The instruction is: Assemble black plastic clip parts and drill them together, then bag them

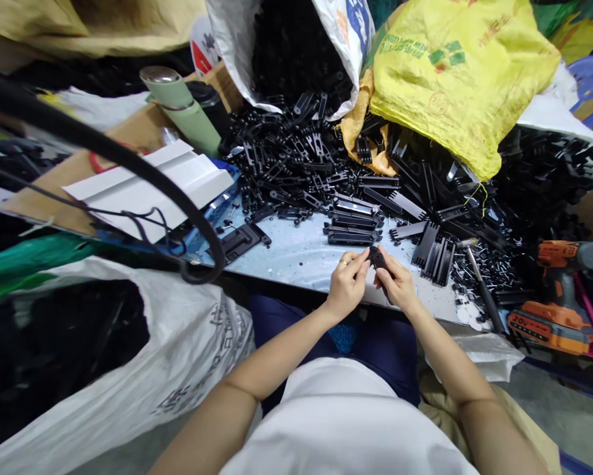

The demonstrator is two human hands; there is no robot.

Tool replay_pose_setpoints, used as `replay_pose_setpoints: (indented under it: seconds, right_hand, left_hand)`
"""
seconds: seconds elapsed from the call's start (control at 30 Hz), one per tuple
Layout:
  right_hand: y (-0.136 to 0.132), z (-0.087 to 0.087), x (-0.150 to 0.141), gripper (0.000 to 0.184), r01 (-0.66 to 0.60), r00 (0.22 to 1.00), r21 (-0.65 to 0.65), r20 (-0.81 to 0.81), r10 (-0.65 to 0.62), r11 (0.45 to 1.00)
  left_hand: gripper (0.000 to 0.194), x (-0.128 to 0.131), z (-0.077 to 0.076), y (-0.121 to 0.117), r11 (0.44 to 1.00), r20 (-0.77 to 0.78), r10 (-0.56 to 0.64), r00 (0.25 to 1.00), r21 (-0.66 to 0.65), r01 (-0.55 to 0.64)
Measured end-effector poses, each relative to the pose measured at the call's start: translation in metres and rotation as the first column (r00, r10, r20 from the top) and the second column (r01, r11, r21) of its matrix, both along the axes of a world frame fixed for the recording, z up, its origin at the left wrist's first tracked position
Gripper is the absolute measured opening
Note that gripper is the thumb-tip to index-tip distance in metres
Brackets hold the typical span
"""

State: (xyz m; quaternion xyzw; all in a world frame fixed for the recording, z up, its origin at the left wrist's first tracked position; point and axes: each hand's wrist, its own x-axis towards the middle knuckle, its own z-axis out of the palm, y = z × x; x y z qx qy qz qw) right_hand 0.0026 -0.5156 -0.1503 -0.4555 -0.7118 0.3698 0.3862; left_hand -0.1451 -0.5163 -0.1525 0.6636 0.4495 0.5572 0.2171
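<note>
Both my hands meet at the table's front edge around a small black plastic part. My left hand, with a ring on one finger, pinches the part's left end. On the other side my right hand grips it between thumb and fingers. Just beyond the hands lies a stack of long black plastic pieces. To the right sit flat black toothed strips, side by side. Fingers cover much of the held part, so its full shape is hidden.
Loose black parts heap up behind, spilling from a white sack. A yellow sack lies at the back right. A hammer and an orange cordless drill are at the right. A black cable arcs across the left.
</note>
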Motion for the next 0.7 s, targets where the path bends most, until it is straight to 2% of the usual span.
replay_pose_setpoints:
  seconds: [0.1,0.2,0.27,0.33,0.4,0.47,0.5,0.57,0.63,0.7]
  right_hand:
    - [-0.011,-0.005,-0.017,0.051,0.112,0.993,0.059,-0.036,-0.110,0.992]
    - [-0.017,-0.010,-0.029,0.051,0.212,0.977,0.107,-0.041,-0.209,0.971]
    - [-0.017,-0.014,-0.033,0.051,0.254,0.967,0.127,-0.025,-0.253,0.959]
    - [-0.014,-0.016,-0.032,0.050,0.235,0.970,0.130,0.037,-0.242,0.963]
    - [-0.004,-0.016,-0.023,0.049,0.181,0.969,0.140,0.143,-0.201,0.973]
    - [0.015,-0.010,-0.001,0.049,0.176,0.945,0.203,0.240,-0.223,0.963]
    - [0.027,-0.005,0.016,0.048,0.209,0.921,0.257,0.271,-0.278,0.943]
    - [0.053,0.011,0.059,0.047,0.325,0.847,0.380,0.290,-0.445,0.866]
    - [0.075,0.032,0.109,0.043,0.444,0.742,0.458,0.292,-0.603,0.770]
    - [0.090,0.053,0.153,0.043,0.530,0.644,0.535,0.252,-0.723,0.658]
  left_hand:
    - [0.031,0.007,0.005,-0.002,0.996,0.061,0.072,0.996,0.038,-0.075]
    - [0.031,0.007,0.006,0.001,0.998,0.059,0.041,0.997,0.035,-0.043]
    - [0.032,0.006,0.001,0.004,1.000,0.054,0.019,0.998,0.006,-0.019]
    - [0.035,0.007,-0.009,0.006,0.997,0.081,0.021,0.996,-0.076,-0.015]
    - [0.038,0.008,-0.022,0.006,0.971,0.163,0.050,0.985,-0.239,-0.010]
    - [0.043,0.009,-0.037,0.001,0.906,0.252,0.101,0.963,-0.424,0.016]
    - [0.045,0.007,-0.043,-0.002,0.869,0.276,0.122,0.953,-0.495,0.032]
    - [0.047,0.002,-0.054,-0.010,0.823,0.263,0.116,0.958,-0.565,0.055]
    - [0.047,-0.006,-0.062,-0.017,0.841,0.149,0.060,0.987,-0.540,0.031]
    - [0.047,-0.014,-0.066,-0.020,0.912,-0.044,0.057,0.997,-0.404,-0.070]
